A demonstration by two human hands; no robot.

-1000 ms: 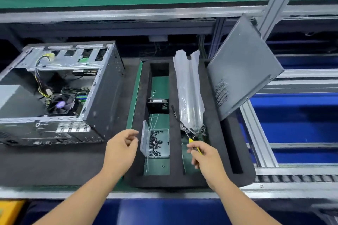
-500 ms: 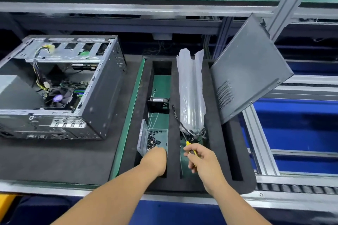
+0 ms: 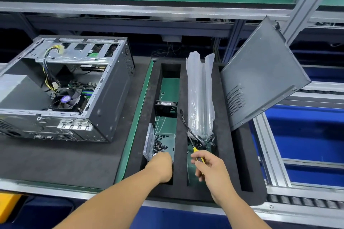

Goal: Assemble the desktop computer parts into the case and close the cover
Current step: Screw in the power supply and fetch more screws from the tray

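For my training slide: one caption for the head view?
Left hand reaches into screw box; right hand holds yellow screwdriver; open case waits.

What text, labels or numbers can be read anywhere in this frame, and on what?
None can be read.
CPU cooler fan: round purple hub sticker, print blurred.
Small black fan: white label on top, too small to read.
Computer case, side cover, screw box: no visible text.

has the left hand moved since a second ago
Yes. The left hand has moved right and forward, from the green strip left of the foam tray into the slot holding the clear screw box, its fingers dipping in at the box's near end.
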